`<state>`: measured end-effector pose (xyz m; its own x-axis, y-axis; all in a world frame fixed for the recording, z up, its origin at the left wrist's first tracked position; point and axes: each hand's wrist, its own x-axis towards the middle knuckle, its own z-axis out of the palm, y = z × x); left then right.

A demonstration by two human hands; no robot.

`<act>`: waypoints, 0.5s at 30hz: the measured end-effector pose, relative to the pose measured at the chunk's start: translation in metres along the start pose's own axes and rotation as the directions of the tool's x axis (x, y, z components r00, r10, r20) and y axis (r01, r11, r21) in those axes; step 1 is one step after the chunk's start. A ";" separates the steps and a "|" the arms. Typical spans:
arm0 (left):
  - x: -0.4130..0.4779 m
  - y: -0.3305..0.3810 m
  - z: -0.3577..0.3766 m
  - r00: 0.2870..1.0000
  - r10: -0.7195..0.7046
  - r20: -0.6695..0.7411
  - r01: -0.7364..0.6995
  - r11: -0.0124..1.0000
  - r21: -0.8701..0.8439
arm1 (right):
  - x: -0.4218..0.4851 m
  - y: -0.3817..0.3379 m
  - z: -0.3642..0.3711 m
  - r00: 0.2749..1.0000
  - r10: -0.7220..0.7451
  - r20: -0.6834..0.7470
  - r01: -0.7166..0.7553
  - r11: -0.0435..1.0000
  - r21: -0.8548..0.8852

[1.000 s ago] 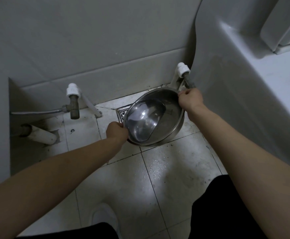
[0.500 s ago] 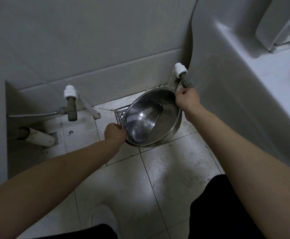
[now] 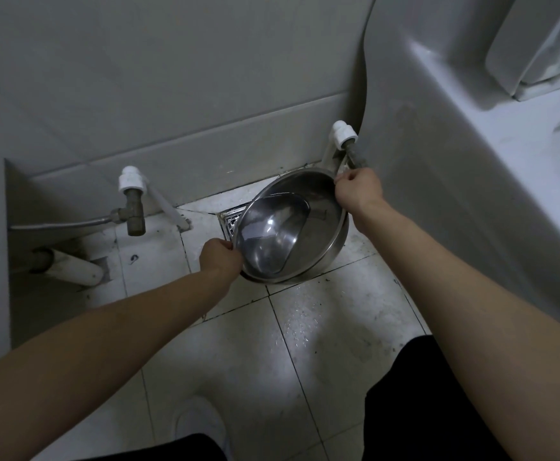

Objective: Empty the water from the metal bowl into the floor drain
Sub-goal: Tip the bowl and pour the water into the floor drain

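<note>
Metal bowl (image 3: 292,234) is held tilted just above the tiled floor (image 3: 305,344), covering most of the floor drain (image 3: 230,221). The left hand (image 3: 220,257) has its grip pinched on the near-left rim. The right hand (image 3: 358,194) has its grip curled round the far-right rim.

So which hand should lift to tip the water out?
Probably the right: the right hand grips the metal bowl at the rim far from the floor drain; the left hand holds the rim beside the drain, a pivot.

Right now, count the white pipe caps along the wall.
2. One white pipe cap sits left of the drain, atop a metal valve; the other is farther right, just above the right hand. The bowl may hide more.
</note>
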<state>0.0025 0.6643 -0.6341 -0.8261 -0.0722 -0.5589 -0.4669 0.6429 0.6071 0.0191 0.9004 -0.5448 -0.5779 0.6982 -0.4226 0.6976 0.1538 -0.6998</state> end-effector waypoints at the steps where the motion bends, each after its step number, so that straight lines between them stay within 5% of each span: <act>1: 0.000 0.000 0.000 1.000 -0.001 0.001 0.001 1.000 0.001 | 0.000 0.000 0.000 1.000 0.002 0.001 -0.002 1.000 0.004; 15: 0.000 0.000 0.001 1.000 -0.004 -0.007 0.004 1.000 -0.009 | -0.001 -0.001 0.000 1.000 -0.001 -0.003 0.000 1.000 -0.012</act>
<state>0.0030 0.6648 -0.6342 -0.8265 -0.0796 -0.5573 -0.4726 0.6360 0.6100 0.0186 0.8991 -0.5437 -0.5768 0.7004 -0.4203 0.7026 0.1629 -0.6927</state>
